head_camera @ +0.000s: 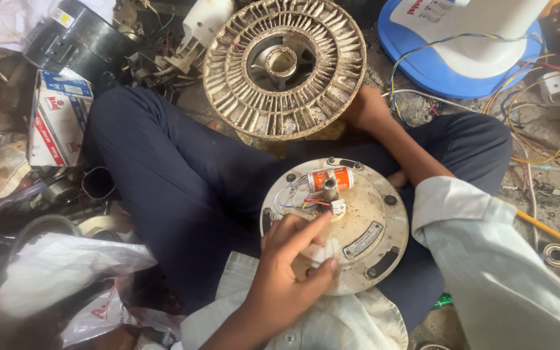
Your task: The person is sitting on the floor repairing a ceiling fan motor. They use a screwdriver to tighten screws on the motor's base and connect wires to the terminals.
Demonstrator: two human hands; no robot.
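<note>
Left grip (293, 256) pinches the round cream motor housing (358, 243) resting on my lap; whether my right hand (398, 179), mostly hidden behind its rim, is clenched I cannot tell. An orange capacitor (332, 178) lies on top beside small coloured wires (306, 204).

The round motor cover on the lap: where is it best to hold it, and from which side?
Probably by the bare rim of the round motor cover, from the person's right. It lies flat on the lap; the centre holds the orange capacitor, wires and shaft, and the left hand covers the near left part. The right hand is mostly hidden behind the far edge.
</note>
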